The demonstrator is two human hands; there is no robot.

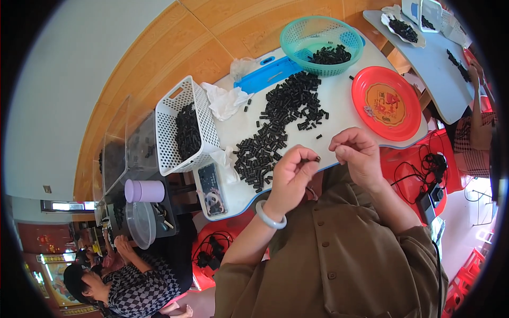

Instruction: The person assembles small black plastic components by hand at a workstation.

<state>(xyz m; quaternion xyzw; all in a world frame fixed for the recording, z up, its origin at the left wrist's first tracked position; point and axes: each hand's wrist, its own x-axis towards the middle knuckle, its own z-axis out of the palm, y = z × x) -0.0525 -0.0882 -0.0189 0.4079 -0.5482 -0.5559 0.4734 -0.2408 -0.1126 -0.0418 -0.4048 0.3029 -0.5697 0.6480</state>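
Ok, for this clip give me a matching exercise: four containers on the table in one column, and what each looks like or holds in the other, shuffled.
Things:
1. round mesh basket
2. round plate
3. rectangular basket
4. flat tray

Descriptions:
A. white, filled with small black pieces
B. blue, lying beside the crumpled tissue
C. teal, a few black pieces inside
D. red, with a gold centre

Pairs: 1-C, 2-D, 3-A, 4-B
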